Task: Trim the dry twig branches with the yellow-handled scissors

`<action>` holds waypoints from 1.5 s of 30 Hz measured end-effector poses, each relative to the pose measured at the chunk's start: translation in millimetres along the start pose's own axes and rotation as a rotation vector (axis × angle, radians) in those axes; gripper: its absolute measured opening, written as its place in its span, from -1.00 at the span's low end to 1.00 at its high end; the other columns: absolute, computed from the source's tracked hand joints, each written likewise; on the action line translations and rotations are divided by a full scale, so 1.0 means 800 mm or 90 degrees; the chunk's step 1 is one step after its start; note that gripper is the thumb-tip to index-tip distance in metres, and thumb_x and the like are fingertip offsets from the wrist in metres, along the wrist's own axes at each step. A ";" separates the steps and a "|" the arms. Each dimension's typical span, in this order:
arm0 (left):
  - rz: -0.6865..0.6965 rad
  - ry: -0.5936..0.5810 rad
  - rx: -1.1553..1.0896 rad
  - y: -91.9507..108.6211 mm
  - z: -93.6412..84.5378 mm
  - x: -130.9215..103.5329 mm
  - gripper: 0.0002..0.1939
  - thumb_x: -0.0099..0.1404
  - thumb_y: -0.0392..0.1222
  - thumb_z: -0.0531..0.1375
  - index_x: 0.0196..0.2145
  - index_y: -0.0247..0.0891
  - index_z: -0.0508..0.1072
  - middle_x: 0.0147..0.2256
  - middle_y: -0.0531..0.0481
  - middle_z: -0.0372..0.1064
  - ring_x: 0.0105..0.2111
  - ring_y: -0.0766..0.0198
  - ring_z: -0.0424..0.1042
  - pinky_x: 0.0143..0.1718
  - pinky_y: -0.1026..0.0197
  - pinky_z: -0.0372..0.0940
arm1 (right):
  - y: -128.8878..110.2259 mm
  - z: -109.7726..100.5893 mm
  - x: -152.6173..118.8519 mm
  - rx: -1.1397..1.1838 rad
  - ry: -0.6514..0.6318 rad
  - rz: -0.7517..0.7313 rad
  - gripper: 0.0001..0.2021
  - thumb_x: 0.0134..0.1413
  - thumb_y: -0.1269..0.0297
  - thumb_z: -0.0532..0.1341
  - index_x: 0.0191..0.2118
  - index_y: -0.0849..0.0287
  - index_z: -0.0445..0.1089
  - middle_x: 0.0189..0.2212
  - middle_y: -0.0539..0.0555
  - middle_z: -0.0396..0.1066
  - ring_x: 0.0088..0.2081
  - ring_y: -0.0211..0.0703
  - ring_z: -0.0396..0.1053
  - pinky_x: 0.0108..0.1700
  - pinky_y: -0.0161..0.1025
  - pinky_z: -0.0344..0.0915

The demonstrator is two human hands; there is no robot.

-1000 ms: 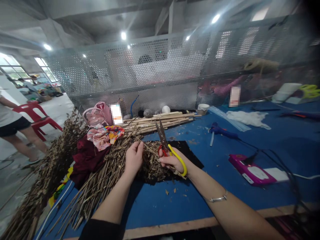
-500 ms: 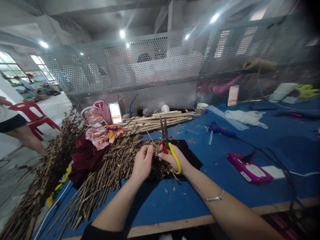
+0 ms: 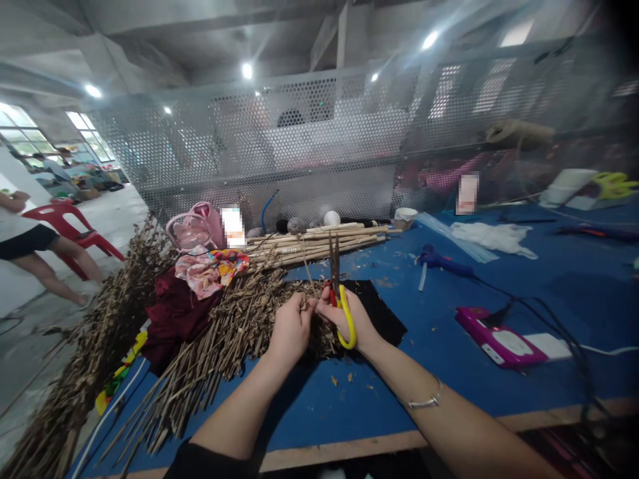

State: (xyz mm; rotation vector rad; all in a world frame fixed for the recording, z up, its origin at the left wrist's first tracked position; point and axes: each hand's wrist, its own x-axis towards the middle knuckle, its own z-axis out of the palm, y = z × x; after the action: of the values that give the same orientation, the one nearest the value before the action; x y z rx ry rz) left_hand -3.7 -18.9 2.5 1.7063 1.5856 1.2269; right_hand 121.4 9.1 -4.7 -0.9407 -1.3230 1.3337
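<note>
My right hand (image 3: 352, 319) is closed around a pair of scissors (image 3: 344, 313) with yellow and red handles, their blades pointing up and away from me. Its thumb and fingertips meet my left hand (image 3: 290, 326), which pinches a thin dried stalk (image 3: 308, 266) that rises between the two hands. Under and beside them lies a heap of dried plant stalks (image 3: 239, 319) with crumpled brown leaves. Part of a black cloth (image 3: 382, 316) shows beneath the heap and past my right hand. The lower part of the pinched stalk is hidden by my fingers.
A glue gun (image 3: 444, 261) and a magenta device with a cable (image 3: 499, 339) lie on the blue table (image 3: 419, 372) at right. Pale sticks (image 3: 319, 241) lie behind the heap. A pink bag (image 3: 200, 226) and dark red cloth (image 3: 174, 313) sit at left. Another person (image 3: 34, 246) stands beyond.
My hands have come together, the right one shifting slightly and the scissors turning more upright. The thin stalk has tipped more upright. The person at far left has moved, showing more of the legs.
</note>
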 end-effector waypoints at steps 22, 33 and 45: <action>0.060 -0.180 -0.044 0.003 0.002 -0.008 -0.64 0.22 -0.02 -0.03 -0.53 -0.29 0.39 -0.61 0.04 0.24 -0.60 0.36 0.14 -0.55 0.33 0.01 | 0.003 -0.009 0.003 -0.027 0.005 0.010 -0.75 -0.26 0.21 0.26 -0.45 0.14 0.16 -0.61 -0.08 0.27 -0.62 -0.32 0.19 -0.60 -0.34 0.15; 0.175 -0.005 0.268 -0.026 -0.018 0.018 -0.77 0.22 -0.18 -0.01 -0.22 -0.23 0.37 -0.27 -0.12 0.31 -0.23 0.18 0.24 -0.17 0.15 0.12 | -0.005 -0.030 0.015 0.012 0.076 -0.006 -0.81 -0.25 0.31 0.18 -0.45 0.14 0.13 -0.68 -0.11 0.25 -0.69 -0.36 0.13 -0.64 -0.38 0.07; 0.118 0.181 0.057 -0.027 -0.036 0.027 -0.70 0.17 -0.11 0.07 -0.19 -0.29 0.39 -0.20 -0.13 0.34 -0.14 0.18 0.27 -0.05 0.13 0.11 | -0.017 -0.061 0.009 -0.009 -0.265 0.042 -0.82 -0.29 0.36 0.19 -0.44 0.18 0.20 -0.65 -0.12 0.19 -0.63 -0.36 0.15 -0.61 -0.40 0.00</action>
State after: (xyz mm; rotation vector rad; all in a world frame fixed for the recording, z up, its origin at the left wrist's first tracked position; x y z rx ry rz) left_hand -41.2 -0.1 3.7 1.8324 1.6943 1.5709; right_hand 169.4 25.3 4.4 -0.7426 -1.6250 1.6339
